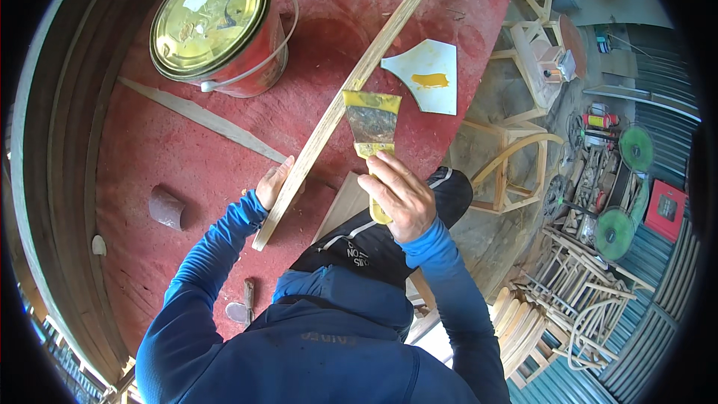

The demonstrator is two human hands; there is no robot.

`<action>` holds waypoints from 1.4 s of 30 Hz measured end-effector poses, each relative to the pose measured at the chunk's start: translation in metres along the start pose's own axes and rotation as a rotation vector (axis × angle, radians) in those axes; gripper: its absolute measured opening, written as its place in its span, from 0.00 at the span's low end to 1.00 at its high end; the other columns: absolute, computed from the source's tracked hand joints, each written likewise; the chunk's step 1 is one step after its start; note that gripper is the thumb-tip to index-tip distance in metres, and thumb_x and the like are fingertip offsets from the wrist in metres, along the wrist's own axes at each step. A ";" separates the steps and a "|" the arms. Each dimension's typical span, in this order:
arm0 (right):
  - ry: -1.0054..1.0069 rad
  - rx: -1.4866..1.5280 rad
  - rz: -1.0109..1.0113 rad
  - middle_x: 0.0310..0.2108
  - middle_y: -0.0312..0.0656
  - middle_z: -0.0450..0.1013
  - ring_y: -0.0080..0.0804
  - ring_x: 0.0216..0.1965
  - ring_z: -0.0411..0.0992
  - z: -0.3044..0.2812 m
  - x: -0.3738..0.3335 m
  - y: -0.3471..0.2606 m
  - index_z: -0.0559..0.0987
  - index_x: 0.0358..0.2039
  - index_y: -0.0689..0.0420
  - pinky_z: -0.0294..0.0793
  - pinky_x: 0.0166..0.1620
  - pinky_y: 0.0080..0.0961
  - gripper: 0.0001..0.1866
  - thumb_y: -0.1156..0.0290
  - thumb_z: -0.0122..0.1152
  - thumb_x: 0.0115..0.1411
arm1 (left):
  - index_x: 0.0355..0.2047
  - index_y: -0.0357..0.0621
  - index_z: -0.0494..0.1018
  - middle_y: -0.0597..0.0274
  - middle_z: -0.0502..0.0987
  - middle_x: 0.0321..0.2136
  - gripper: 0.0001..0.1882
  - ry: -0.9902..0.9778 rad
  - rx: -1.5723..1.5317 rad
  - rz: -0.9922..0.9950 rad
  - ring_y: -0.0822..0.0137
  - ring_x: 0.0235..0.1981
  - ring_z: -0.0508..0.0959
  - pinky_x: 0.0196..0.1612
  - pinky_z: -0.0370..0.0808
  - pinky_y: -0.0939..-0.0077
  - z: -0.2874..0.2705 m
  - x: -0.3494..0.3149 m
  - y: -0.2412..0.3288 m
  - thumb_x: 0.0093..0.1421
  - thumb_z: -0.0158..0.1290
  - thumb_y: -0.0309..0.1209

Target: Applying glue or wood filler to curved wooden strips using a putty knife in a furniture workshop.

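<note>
My left hand [276,183] is closed round the near end of a long wooden strip [322,126], which slants away to the upper right over the red tabletop. In my right hand [402,196] is a putty knife [372,121] with a yellow handle. Its wide blade is smeared with yellow paste along the tip and sits just beside the strip; whether they touch I cannot tell. To the right of the blade lies a white board [431,78] with a concave-cut edge, bearing a patch of yellow-orange paste [429,81].
A red can with a gold lid [208,21] and wire handle stands at the upper left. A thin tapered wooden piece [202,117], a curled sandpaper sheet [166,208] and a small tool [247,301] lie on the red table [217,172]. Wooden chair frames [516,164] stand at right.
</note>
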State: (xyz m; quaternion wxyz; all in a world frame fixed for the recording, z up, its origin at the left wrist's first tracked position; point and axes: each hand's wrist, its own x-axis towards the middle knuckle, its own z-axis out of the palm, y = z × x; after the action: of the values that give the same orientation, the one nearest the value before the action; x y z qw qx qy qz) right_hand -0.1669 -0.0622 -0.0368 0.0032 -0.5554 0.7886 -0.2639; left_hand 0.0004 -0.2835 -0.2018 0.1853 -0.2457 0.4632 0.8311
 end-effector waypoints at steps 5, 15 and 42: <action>0.146 0.030 0.064 0.48 0.49 0.76 0.49 0.50 0.76 -0.029 0.012 -0.002 0.82 0.41 0.59 0.79 0.52 0.37 0.15 0.78 0.62 0.50 | 0.25 0.43 0.75 0.63 0.73 0.16 0.37 0.039 0.027 0.005 0.71 0.15 0.71 0.19 0.67 0.75 0.003 -0.003 0.004 0.70 0.30 0.60; -0.084 -0.030 -0.029 0.50 0.48 0.74 0.45 0.56 0.71 -0.008 0.003 -0.013 0.81 0.42 0.58 0.75 0.57 0.36 0.13 0.73 0.58 0.57 | 0.25 0.43 0.75 0.63 0.73 0.15 0.38 0.042 0.061 0.020 0.71 0.15 0.71 0.20 0.68 0.75 0.003 -0.001 0.004 0.70 0.30 0.61; -0.151 -0.010 -0.070 0.53 0.51 0.72 0.48 0.58 0.70 -0.009 0.007 -0.023 0.80 0.42 0.58 0.77 0.57 0.35 0.12 0.72 0.59 0.58 | 0.27 0.42 0.75 0.61 0.72 0.14 0.36 0.059 0.059 0.037 0.69 0.14 0.72 0.18 0.68 0.74 0.008 -0.001 0.003 0.71 0.30 0.59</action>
State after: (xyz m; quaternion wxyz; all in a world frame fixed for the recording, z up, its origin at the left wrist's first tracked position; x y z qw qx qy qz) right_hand -0.1523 -0.0706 -0.0177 0.0505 -0.6011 0.7674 -0.2172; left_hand -0.0022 -0.2787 -0.1956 0.1632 -0.2558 0.4973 0.8128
